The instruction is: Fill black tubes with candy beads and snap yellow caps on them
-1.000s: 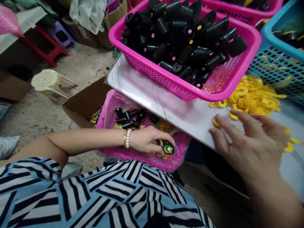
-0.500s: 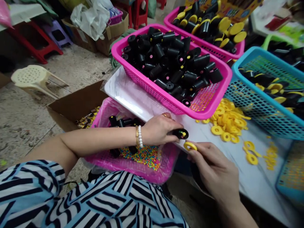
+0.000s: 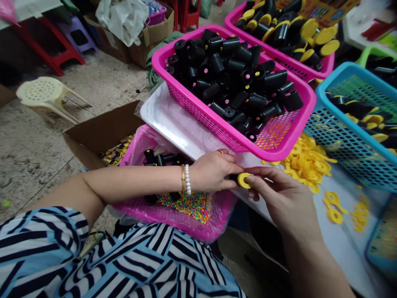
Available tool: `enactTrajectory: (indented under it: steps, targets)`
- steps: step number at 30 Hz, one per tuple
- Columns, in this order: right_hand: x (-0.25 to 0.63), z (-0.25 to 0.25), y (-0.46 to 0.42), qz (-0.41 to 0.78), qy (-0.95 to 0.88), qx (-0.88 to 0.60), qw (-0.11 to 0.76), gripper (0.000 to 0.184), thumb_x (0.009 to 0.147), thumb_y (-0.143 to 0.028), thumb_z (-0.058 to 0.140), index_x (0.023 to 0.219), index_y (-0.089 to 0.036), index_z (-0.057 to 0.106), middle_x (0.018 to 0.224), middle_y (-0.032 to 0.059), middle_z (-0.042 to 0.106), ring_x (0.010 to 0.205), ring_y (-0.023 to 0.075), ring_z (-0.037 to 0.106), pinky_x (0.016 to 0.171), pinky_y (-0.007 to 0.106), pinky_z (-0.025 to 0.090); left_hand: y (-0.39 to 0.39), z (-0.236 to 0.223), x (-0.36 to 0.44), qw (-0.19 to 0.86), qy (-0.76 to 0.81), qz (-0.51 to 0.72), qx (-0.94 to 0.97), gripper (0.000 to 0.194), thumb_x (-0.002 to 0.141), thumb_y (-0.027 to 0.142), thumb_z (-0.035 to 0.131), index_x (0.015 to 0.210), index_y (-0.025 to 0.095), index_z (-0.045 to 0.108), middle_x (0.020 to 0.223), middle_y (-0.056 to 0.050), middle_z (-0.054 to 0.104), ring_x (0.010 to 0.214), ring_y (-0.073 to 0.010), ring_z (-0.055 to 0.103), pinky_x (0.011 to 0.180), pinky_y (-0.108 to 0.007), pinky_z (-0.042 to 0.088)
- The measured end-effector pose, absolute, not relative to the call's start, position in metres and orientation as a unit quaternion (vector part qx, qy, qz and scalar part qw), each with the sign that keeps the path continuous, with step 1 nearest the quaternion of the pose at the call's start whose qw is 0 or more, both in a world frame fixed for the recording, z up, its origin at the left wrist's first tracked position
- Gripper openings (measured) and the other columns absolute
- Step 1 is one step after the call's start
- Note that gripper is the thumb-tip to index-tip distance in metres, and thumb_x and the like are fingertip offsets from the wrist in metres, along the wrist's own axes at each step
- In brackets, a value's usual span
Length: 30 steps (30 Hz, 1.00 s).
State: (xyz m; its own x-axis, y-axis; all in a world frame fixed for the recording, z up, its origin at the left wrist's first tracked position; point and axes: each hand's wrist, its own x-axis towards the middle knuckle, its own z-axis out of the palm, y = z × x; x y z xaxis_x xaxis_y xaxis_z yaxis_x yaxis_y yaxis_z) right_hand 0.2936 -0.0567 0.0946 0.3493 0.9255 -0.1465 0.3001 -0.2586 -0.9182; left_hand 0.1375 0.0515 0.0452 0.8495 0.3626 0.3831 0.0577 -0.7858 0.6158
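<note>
My left hand (image 3: 214, 171) is closed around a small black plastic tube (image 3: 233, 178), mostly hidden by the fingers. Against the tube's end sits a yellow ring-shaped cap (image 3: 244, 180), which my right hand (image 3: 276, 188) pinches between thumb and fingers. Whether the cap is seated in the tube I cannot tell. Under my left wrist is a pink basket (image 3: 217, 223) lined with clear plastic, holding small coloured beads (image 3: 194, 207) and several black tubes. A heap of yellow caps (image 3: 307, 161) lies on the white tabletop (image 3: 322, 236) beyond my right hand.
A pink basket (image 3: 198, 109) full of black tubes stands on the table ahead. Behind it is another pink basket (image 3: 325, 68) with yellow-capped black pieces; a blue basket (image 3: 350, 124) stands right. At left are a cardboard box (image 3: 102, 130) and a cream stool (image 3: 41, 93).
My right hand has brought the yellow cap left and up onto the tube's open end, covering the coloured beads that showed inside. The view has shifted slightly.
</note>
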Motion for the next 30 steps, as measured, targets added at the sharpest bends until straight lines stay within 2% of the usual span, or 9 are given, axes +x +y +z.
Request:
enactTrajectory:
  steps: [2, 4, 6, 8, 11, 13, 18, 23, 30]
  targets:
    - [0.295, 0.094, -0.058, 0.383, -0.414, -0.708, 0.425, 0.026, 0.074, -0.041, 0.081, 0.085, -0.019, 0.075, 0.063, 0.0008, 0.065, 0.047, 0.0108, 0.057, 0.044, 0.022, 0.049, 0.051, 0.045, 0.137, 0.302, 0.11, 0.249, 0.913, 0.026, 0.088, 0.031, 0.069, 0.108, 0.016, 0.072, 0.086, -0.005, 0.071, 0.082, -0.0193, 0.066, 0.089, -0.036, 0.05]
    - [0.298, 0.093, -0.064, 0.394, -0.379, -0.707, 0.449, 0.026, 0.073, -0.04, 0.082, 0.088, -0.019, 0.076, 0.063, 0.0006, 0.066, 0.047, 0.0114, 0.058, 0.046, 0.024, 0.052, 0.05, 0.045, 0.135, 0.292, 0.114, 0.26, 0.913, 0.027, 0.086, 0.03, 0.069, 0.109, 0.013, 0.07, 0.097, -0.009, 0.072, 0.091, -0.0215, 0.066, 0.092, -0.037, 0.05]
    - [0.304, 0.091, -0.069, 0.384, -0.33, -0.709, 0.491, 0.028, 0.07, -0.037, 0.084, 0.09, -0.02, 0.076, 0.07, 0.0012, 0.069, 0.05, 0.0116, 0.061, 0.049, 0.025, 0.056, 0.048, 0.047, 0.129, 0.28, 0.116, 0.277, 0.912, 0.028, 0.085, 0.024, 0.066, 0.109, 0.01, 0.068, 0.11, -0.014, 0.07, 0.1, -0.0234, 0.065, 0.096, -0.037, 0.05]
    - [0.31, 0.088, -0.073, 0.348, -0.281, -0.713, 0.54, 0.029, 0.067, -0.034, 0.087, 0.091, -0.021, 0.077, 0.077, 0.0017, 0.071, 0.054, 0.0116, 0.063, 0.051, 0.025, 0.057, 0.047, 0.05, 0.122, 0.271, 0.094, 0.275, 0.918, 0.026, 0.087, 0.018, 0.061, 0.111, 0.008, 0.064, 0.111, -0.015, 0.07, 0.101, -0.0229, 0.065, 0.097, -0.036, 0.051]
    - [0.318, 0.081, -0.075, 0.3, -0.241, -0.701, 0.601, 0.032, 0.06, -0.027, 0.09, 0.087, -0.02, 0.076, 0.079, 0.0018, 0.071, 0.059, 0.0112, 0.065, 0.054, 0.022, 0.057, 0.047, 0.054, 0.11, 0.252, 0.02, 0.233, 0.939, 0.024, 0.094, 0.011, 0.048, 0.112, 0.012, 0.063, 0.11, -0.013, 0.071, 0.098, -0.0205, 0.064, 0.094, -0.034, 0.052]
    - [0.32, 0.076, -0.074, 0.298, -0.237, -0.691, 0.615, 0.032, 0.058, -0.026, 0.09, 0.085, -0.019, 0.074, 0.077, 0.0018, 0.071, 0.058, 0.0112, 0.065, 0.054, 0.023, 0.056, 0.049, 0.055, 0.106, 0.235, -0.018, 0.206, 0.95, 0.027, 0.098, 0.011, 0.042, 0.112, 0.017, 0.065, 0.12, -0.012, 0.07, 0.101, -0.0195, 0.064, 0.095, -0.034, 0.052]
    - [0.318, 0.07, -0.071, 0.293, -0.256, -0.691, 0.609, 0.032, 0.062, -0.026, 0.088, 0.089, -0.021, 0.073, 0.084, 0.0006, 0.07, 0.066, 0.0115, 0.065, 0.063, 0.026, 0.056, 0.052, 0.051, 0.107, 0.203, -0.052, 0.192, 0.959, 0.025, 0.101, 0.019, 0.045, 0.112, 0.02, 0.068, 0.132, -0.008, 0.066, 0.104, -0.0196, 0.064, 0.095, -0.034, 0.053]
    - [0.32, 0.074, -0.071, 0.338, -0.246, -0.687, 0.594, 0.032, 0.059, -0.028, 0.09, 0.087, -0.024, 0.075, 0.081, -0.0006, 0.07, 0.066, 0.0119, 0.064, 0.06, 0.025, 0.055, 0.051, 0.046, 0.112, 0.218, -0.028, 0.226, 0.949, 0.025, 0.099, 0.014, 0.046, 0.113, 0.019, 0.066, 0.125, -0.008, 0.07, 0.102, -0.0178, 0.066, 0.091, -0.033, 0.054]
    - [0.313, 0.09, -0.074, 0.45, -0.28, -0.626, 0.572, 0.027, 0.061, -0.031, 0.09, 0.084, -0.025, 0.078, 0.068, -0.0011, 0.069, 0.056, 0.0087, 0.061, 0.053, 0.018, 0.05, 0.053, 0.053, 0.121, 0.295, 0.082, 0.221, 0.926, 0.027, 0.087, 0.018, 0.064, 0.113, 0.01, 0.064, 0.1, -0.01, 0.073, 0.094, -0.0215, 0.067, 0.089, -0.034, 0.053]
